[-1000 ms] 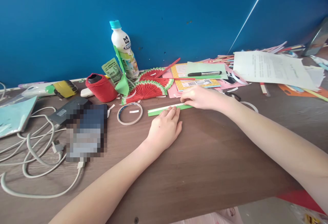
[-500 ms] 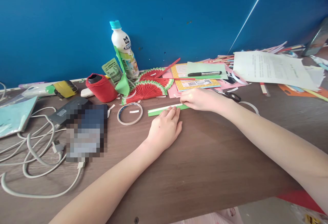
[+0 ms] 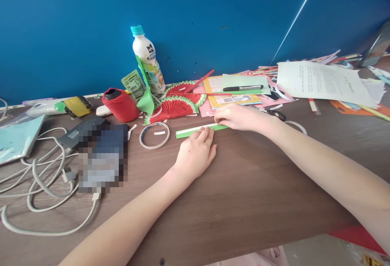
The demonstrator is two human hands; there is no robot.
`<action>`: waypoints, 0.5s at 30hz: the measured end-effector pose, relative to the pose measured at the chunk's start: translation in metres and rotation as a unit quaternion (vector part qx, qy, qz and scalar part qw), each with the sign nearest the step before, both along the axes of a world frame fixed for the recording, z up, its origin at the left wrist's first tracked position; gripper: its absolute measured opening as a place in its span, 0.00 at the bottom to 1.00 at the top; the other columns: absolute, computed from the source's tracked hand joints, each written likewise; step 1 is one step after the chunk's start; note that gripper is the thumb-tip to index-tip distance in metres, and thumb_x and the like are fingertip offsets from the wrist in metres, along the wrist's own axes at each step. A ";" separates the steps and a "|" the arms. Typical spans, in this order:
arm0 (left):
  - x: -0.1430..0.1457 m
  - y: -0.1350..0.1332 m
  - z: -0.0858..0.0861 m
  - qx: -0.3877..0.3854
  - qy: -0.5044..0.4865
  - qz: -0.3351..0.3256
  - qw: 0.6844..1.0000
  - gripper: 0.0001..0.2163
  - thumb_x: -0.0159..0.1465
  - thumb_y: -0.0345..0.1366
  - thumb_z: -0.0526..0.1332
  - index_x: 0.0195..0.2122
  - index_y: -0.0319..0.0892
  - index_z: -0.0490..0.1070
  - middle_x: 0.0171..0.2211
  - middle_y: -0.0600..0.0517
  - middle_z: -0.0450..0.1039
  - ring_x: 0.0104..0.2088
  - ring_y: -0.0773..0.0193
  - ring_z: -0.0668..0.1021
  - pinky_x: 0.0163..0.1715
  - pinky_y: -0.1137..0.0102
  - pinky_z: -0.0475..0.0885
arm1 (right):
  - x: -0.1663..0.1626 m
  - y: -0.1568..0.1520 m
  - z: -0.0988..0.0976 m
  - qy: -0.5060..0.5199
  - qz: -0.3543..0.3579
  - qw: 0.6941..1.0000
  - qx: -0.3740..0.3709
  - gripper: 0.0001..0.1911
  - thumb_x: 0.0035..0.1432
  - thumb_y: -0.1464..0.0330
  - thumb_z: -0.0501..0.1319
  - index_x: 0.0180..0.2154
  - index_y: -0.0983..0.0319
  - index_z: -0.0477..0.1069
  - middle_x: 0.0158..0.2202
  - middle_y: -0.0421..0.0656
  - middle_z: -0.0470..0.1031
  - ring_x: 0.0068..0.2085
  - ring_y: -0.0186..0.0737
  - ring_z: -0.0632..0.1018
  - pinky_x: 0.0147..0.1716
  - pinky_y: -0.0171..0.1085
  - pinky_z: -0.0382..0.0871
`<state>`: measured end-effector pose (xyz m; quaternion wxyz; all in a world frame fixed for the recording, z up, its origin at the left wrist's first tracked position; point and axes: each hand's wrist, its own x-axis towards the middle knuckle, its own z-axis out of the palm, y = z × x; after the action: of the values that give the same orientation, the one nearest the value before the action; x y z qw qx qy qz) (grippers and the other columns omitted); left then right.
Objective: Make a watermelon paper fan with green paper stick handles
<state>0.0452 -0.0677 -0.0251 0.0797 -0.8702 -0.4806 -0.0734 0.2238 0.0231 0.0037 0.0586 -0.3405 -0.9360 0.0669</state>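
Pressing: left hand (image 3: 195,154) lying flat, palm down, fingers stretched and resting on near edge of green paper strip (image 3: 199,130); not grasping it.
Pinching: right hand (image 3: 239,116) curled over strip's right end, fingertips bearing down on it; whether a real grip, cannot tell.
Strip place: lying flat on desk (image 3: 250,193), mid-desk, between both hands, just right of tape ring (image 3: 154,135).
Surface: desk showing dark brown wood-grain laminate, matte, near part bare.
Room: blue wall (image 3: 76,26) running behind desk, smooth paint, thin white diagonal line at upper right.
Change: right hand sitting almost as half a second ago, shifted a touch to the right along strip; left hand staying put; strip not moving.
Strip make: long narrow folded paper, green with white band along top, crisp edges.
Fans: two pleated paper fans (image 3: 173,107) lying behind strip, red with green-white rims, accordion folds.
Tape make: thin flat ring, translucent white, nearly used up.
Bottle: white plastic bottle (image 3: 148,61) standing upright at wall, teal cap, printed label.
Red cup: soft red cylinder (image 3: 120,104) sitting left of fans, dark top.
Cables: white rubbery cables (image 3: 45,193) looping at left, beside a blurred-out flat device.
Papers: loose sheets and coloured scraps (image 3: 319,81) piling at back right; black marker (image 3: 243,88) lying on pale green sheet.
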 end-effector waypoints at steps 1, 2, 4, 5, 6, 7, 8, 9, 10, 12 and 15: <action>0.000 0.000 0.000 0.001 0.000 0.000 1.000 0.19 0.65 0.37 0.47 0.55 0.36 0.61 0.54 0.45 0.66 0.53 0.60 0.69 0.49 0.68 0.69 | 0.000 0.000 -0.001 -0.004 0.003 1.000 0.004 0.10 0.54 0.76 0.51 0.27 0.63 0.69 0.29 0.43 0.72 0.30 0.35 0.69 0.28 0.33 0.55; 0.000 0.000 0.000 0.001 -0.001 0.000 1.000 0.19 0.65 0.37 0.47 0.55 0.36 0.61 0.54 0.45 0.66 0.53 0.60 0.69 0.48 0.68 0.70 | -0.001 0.000 -0.001 -0.008 0.003 1.000 0.008 0.10 0.54 0.76 0.51 0.27 0.63 0.69 0.30 0.44 0.72 0.29 0.35 0.69 0.28 0.33 0.55; 0.000 0.000 -0.001 0.003 0.000 -0.001 1.000 0.19 0.65 0.37 0.47 0.55 0.36 0.61 0.54 0.45 0.66 0.53 0.60 0.69 0.48 0.68 0.69 | -0.001 -0.001 -0.001 -0.016 -0.002 1.000 0.015 0.10 0.54 0.76 0.51 0.27 0.64 0.70 0.30 0.44 0.72 0.28 0.34 0.69 0.27 0.33 0.54; 0.000 0.000 -0.001 0.003 0.001 -0.001 1.000 0.19 0.65 0.37 0.47 0.55 0.36 0.61 0.54 0.45 0.66 0.53 0.60 0.69 0.48 0.69 0.69 | -0.002 -0.002 0.000 -0.019 -0.006 1.000 0.018 0.10 0.55 0.76 0.51 0.27 0.64 0.70 0.31 0.44 0.72 0.28 0.34 0.68 0.26 0.33 0.54; 0.000 0.000 -0.001 0.004 0.001 0.000 1.000 0.19 0.65 0.37 0.47 0.55 0.36 0.61 0.54 0.45 0.67 0.53 0.60 0.69 0.48 0.69 0.69 | -0.002 -0.002 0.000 -0.024 -0.009 0.999 0.021 0.10 0.55 0.76 0.51 0.27 0.64 0.70 0.31 0.44 0.72 0.27 0.34 0.68 0.26 0.33 0.54; 0.000 0.000 -0.001 0.005 0.002 -0.001 1.000 0.19 0.65 0.37 0.47 0.55 0.36 0.61 0.54 0.45 0.67 0.53 0.60 0.70 0.48 0.69 0.69 | -0.002 -0.003 0.001 -0.028 -0.009 0.999 0.023 0.10 0.55 0.76 0.51 0.27 0.64 0.69 0.30 0.45 0.72 0.27 0.34 0.68 0.26 0.33 0.54; 0.000 0.000 -0.001 0.007 0.001 -0.001 1.000 0.20 0.65 0.37 0.47 0.55 0.35 0.61 0.54 0.45 0.66 0.52 0.60 0.70 0.48 0.69 0.69 | -0.002 -0.003 0.001 -0.031 -0.008 0.999 0.025 0.10 0.55 0.76 0.51 0.27 0.64 0.69 0.30 0.45 0.72 0.27 0.34 0.68 0.26 0.33 0.54; 0.000 0.000 -0.001 0.007 0.000 -0.002 1.000 0.20 0.65 0.37 0.47 0.55 0.35 0.61 0.54 0.45 0.66 0.52 0.60 0.70 0.48 0.69 0.69 | -0.003 -0.004 0.001 -0.032 -0.005 0.999 0.025 0.10 0.55 0.76 0.51 0.27 0.64 0.69 0.29 0.45 0.71 0.27 0.34 0.68 0.26 0.33 0.54; 0.000 0.000 -0.001 0.007 -0.001 -0.002 1.000 0.19 0.65 0.37 0.47 0.55 0.35 0.61 0.54 0.45 0.66 0.52 0.59 0.70 0.48 0.68 0.69 | -0.003 -0.004 0.002 -0.032 -0.003 0.999 0.027 0.10 0.55 0.76 0.50 0.27 0.64 0.69 0.29 0.45 0.71 0.27 0.35 0.68 0.26 0.33 0.54; 0.000 0.000 -0.001 0.004 -0.004 -0.002 1.000 0.19 0.65 0.36 0.47 0.55 0.35 0.61 0.54 0.45 0.66 0.52 0.59 0.70 0.47 0.68 0.70 | -0.004 -0.005 0.002 -0.027 0.004 0.999 0.033 0.10 0.55 0.76 0.50 0.28 0.65 0.69 0.28 0.45 0.71 0.28 0.35 0.68 0.27 0.33 0.54; 0.000 -0.001 0.000 -0.001 -0.004 -0.002 1.000 0.19 0.65 0.36 0.47 0.55 0.36 0.62 0.54 0.44 0.66 0.52 0.59 0.70 0.47 0.67 0.70 | -0.006 -0.007 0.003 -0.017 -0.005 0.998 0.054 0.11 0.56 0.75 0.50 0.29 0.65 0.70 0.29 0.47 0.71 0.29 0.37 0.69 0.27 0.34 0.55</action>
<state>0.0451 -0.0684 -0.0248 0.0763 -0.8709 -0.4795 -0.0765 0.2177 0.0166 0.0070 0.0614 -0.3430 -0.9373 0.0105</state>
